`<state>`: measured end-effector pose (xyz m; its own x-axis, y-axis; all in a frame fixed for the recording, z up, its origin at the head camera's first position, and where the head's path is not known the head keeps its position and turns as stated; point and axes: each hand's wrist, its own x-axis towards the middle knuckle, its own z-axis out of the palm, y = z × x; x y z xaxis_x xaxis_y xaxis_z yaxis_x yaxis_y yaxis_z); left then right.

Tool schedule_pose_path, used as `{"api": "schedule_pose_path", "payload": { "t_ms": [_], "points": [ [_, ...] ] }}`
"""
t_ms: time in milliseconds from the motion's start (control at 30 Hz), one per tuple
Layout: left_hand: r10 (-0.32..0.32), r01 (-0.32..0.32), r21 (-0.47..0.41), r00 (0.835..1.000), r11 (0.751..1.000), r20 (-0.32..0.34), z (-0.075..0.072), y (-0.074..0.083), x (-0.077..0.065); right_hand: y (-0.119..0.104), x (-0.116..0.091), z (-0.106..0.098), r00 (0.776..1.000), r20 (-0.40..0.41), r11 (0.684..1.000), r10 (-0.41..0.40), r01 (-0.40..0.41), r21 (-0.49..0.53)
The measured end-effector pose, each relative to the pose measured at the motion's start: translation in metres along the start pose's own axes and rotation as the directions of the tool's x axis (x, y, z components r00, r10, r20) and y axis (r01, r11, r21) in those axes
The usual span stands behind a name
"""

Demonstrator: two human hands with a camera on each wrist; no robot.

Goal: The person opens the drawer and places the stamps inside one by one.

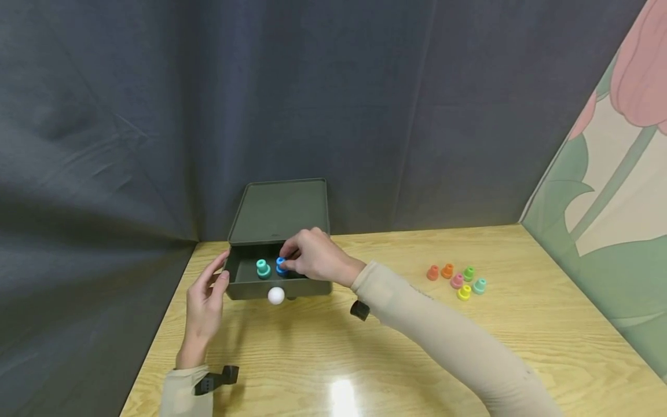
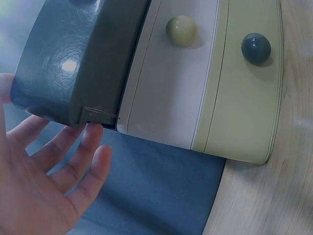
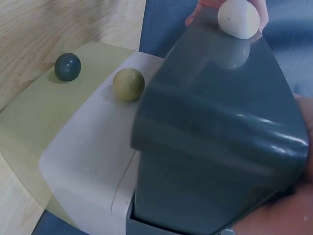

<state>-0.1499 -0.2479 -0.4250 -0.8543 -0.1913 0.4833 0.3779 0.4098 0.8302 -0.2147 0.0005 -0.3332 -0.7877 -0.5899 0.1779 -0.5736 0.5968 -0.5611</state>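
Note:
My right hand reaches into the pulled-out dark grey drawer and pinches a blue stepped peg between thumb and fingers. Beside it, a teal peg stands upright on the drawer's floor. A white round knob sits on the drawer front. At the drawer's left side is my left hand, its fingertips against the wall and its fingers spread and only slightly bent. In the right wrist view the drawer front hides the peg and most of the right hand.
Several coloured pegs, including a yellow peg and an orange peg, stand grouped on the wooden table to the right. Below the dark drawer are a white drawer and a pale green drawer, both closed. A dark curtain hangs behind.

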Motion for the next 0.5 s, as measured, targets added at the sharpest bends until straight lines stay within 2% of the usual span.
{"api": "schedule_pose_path", "payload": {
  "t_ms": [500],
  "points": [
    [-0.004, 0.004, -0.005, 1.0, 1.0, 0.007, -0.0006, 0.001, -0.0004, 0.0004, -0.0045, -0.0098, 1.0, -0.021, 0.992, 0.01, -0.007, 0.128]
  ]
}}
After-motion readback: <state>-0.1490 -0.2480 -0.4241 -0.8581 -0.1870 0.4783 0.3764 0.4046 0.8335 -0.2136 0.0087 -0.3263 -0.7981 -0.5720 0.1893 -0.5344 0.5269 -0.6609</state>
